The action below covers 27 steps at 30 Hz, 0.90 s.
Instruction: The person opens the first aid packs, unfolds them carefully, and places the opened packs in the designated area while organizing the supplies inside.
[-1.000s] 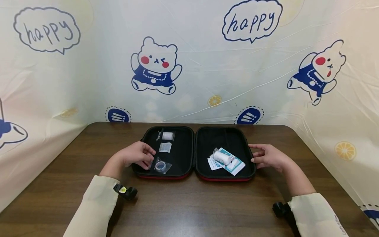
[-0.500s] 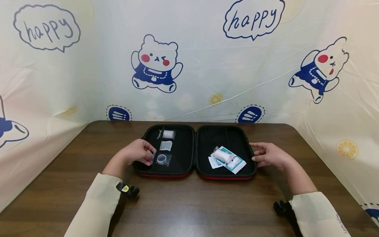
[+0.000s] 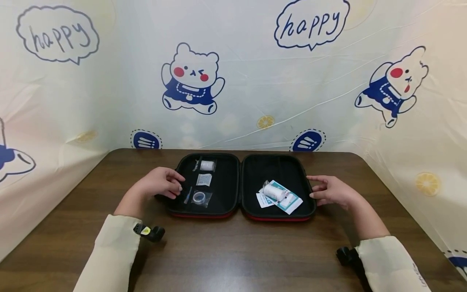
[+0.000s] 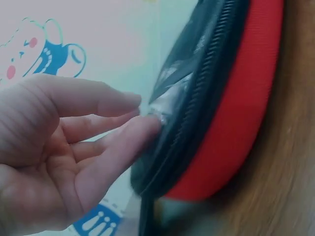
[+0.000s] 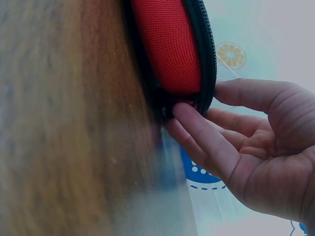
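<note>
A black-lined case with red sides [image 3: 213,205] lies spread on the table. My left hand [image 3: 160,182] hovers by its left edge, thumb and fingers [image 4: 118,103] apart and loosely bent, with nothing between them. In the left half are a white roll [image 3: 207,166], a flat white packet [image 3: 204,179], a bagged ring-shaped roll [image 3: 199,198] and a slim item [image 3: 188,195] too small to identify. My right hand [image 3: 333,193] touches the outer edge of the right half [image 5: 172,54], its fingers fairly straight. That half holds a white bottle-like item [image 3: 273,192] on printed cards [image 3: 290,205].
The brown wooden table [image 3: 233,255] reaches forward to a printed curtain [image 3: 248,81]. Cameras on black straps [image 3: 149,232] sit on both wrists.
My left hand pressed down the slim item at the left half, let go of it and drew back leftward. The ring-shaped roll's bag turned slightly. My right hand stays put.
</note>
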Each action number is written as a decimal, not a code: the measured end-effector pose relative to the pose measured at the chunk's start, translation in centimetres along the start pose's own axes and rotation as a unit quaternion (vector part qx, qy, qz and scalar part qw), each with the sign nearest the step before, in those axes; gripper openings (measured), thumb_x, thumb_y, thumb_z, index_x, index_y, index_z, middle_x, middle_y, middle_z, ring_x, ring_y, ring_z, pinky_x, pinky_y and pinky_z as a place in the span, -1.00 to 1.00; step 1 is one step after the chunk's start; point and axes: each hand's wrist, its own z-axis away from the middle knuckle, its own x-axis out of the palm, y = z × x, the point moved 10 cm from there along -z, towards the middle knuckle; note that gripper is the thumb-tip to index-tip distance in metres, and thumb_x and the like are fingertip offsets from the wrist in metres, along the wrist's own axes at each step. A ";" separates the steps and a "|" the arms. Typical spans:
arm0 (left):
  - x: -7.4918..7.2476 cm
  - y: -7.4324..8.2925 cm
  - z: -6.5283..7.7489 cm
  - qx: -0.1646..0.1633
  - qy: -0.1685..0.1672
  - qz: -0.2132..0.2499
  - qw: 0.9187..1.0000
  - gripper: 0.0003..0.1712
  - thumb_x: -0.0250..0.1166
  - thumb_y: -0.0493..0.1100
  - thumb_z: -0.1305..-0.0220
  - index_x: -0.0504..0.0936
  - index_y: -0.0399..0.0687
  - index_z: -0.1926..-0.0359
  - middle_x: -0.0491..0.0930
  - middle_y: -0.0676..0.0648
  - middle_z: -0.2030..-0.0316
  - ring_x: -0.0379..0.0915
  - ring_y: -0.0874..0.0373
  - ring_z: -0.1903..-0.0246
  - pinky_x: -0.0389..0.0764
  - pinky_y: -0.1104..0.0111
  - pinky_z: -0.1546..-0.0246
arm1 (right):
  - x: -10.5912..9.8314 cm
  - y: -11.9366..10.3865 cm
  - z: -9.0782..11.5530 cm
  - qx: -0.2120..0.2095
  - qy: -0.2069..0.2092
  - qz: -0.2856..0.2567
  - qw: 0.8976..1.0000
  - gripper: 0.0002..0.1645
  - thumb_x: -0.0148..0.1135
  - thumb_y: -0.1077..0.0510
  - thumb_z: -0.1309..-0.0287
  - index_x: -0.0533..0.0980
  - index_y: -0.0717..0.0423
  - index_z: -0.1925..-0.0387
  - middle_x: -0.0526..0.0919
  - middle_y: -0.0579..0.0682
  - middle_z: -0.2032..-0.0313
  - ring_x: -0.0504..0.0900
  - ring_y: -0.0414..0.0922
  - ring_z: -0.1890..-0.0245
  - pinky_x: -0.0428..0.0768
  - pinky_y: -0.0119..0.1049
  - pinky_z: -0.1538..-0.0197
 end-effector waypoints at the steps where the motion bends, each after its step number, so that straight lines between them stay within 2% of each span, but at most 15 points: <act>1: -0.6 -0.1 0.3 0.001 0.015 -0.016 1.000 -0.60 0.25 -0.35 -0.25 0.51 -0.44 -0.10 0.61 -0.19 0.28 0.59 0.02 0.32 0.70 0.20 0.27 | 0.0 0.0 -0.1 0.000 0.000 0.001 1.000 -0.14 0.28 0.32 -0.18 0.11 0.34 -0.43 0.50 0.42 -0.08 0.66 0.03 0.12 0.66 -0.08 0.08; 5: -2.3 -0.8 1.5 -0.001 0.063 -0.082 0.995 -0.63 0.34 -0.27 -0.21 0.58 -0.36 -0.02 0.58 -0.14 0.30 0.51 0.04 0.39 0.67 0.25 0.36 | 0.1 -0.1 -0.1 0.002 0.004 0.012 1.000 -0.18 0.29 0.32 -0.18 0.15 0.36 -0.40 0.50 0.43 -0.08 0.66 0.05 0.10 0.67 -0.09 0.09; 10: -4.0 -1.4 2.3 0.003 0.090 -0.129 0.988 -0.63 0.39 -0.22 -0.18 0.60 -0.33 0.02 0.58 -0.15 0.26 0.49 0.04 0.38 0.65 0.28 0.39 | -0.6 -1.1 0.0 -0.016 0.034 0.066 0.997 -0.29 0.30 0.32 -0.17 0.29 0.37 -0.32 0.56 0.38 -0.04 0.66 0.08 0.11 0.67 -0.10 0.11; 14: -4.9 -1.6 2.4 0.005 0.101 -0.128 0.987 -0.57 0.39 -0.18 -0.20 0.58 -0.33 -0.04 0.58 -0.22 0.14 0.52 0.02 0.28 0.67 0.28 0.33 | -1.4 -3.3 0.3 -0.064 0.079 0.159 0.982 -0.40 0.32 0.30 -0.16 0.41 0.33 -0.23 0.60 0.32 -0.01 0.63 0.13 0.06 0.66 -0.06 0.07; 17: -4.8 -1.5 2.1 0.009 0.092 -0.119 0.989 -0.48 0.40 -0.15 -0.19 0.54 -0.32 -0.12 0.54 -0.31 0.03 0.55 -0.03 0.19 0.69 0.26 0.31 | -1.5 -5.1 0.6 -0.102 0.106 0.223 0.964 -0.46 0.32 0.27 -0.16 0.47 0.31 -0.18 0.61 0.29 -0.01 0.60 0.14 0.03 0.63 0.00 0.02; 20: -3.9 -1.4 1.7 0.019 0.060 -0.106 0.992 -0.37 0.41 -0.16 -0.17 0.45 -0.33 -0.22 0.46 -0.42 -0.09 0.55 -0.12 0.08 0.70 0.22 0.31 | -1.0 -6.6 0.5 -0.132 0.106 0.253 0.953 -0.50 0.32 0.27 -0.16 0.50 0.29 -0.15 0.60 0.28 -0.01 0.59 0.14 0.03 0.61 0.03 -0.01; 23: -2.8 -1.5 1.3 0.020 0.024 -0.088 0.996 -0.27 0.40 -0.24 -0.16 0.34 -0.33 -0.32 0.35 -0.48 -0.20 0.51 -0.20 0.00 0.70 0.17 0.31 | -0.1 -7.7 -0.1 -0.158 0.080 0.271 0.946 -0.51 0.34 0.27 -0.15 0.52 0.27 -0.13 0.60 0.26 -0.01 0.59 0.12 0.05 0.63 -0.01 0.01; 27: -1.7 -2.1 0.9 0.006 -0.015 -0.051 0.999 -0.18 0.31 -0.35 -0.18 0.16 -0.34 -0.42 0.19 -0.50 -0.29 0.47 -0.21 -0.01 0.69 0.12 0.27 | 1.4 -8.7 -0.9 -0.176 0.028 0.278 0.944 -0.48 0.38 0.23 -0.13 0.53 0.23 -0.14 0.59 0.23 -0.04 0.60 0.09 0.05 0.65 -0.10 0.05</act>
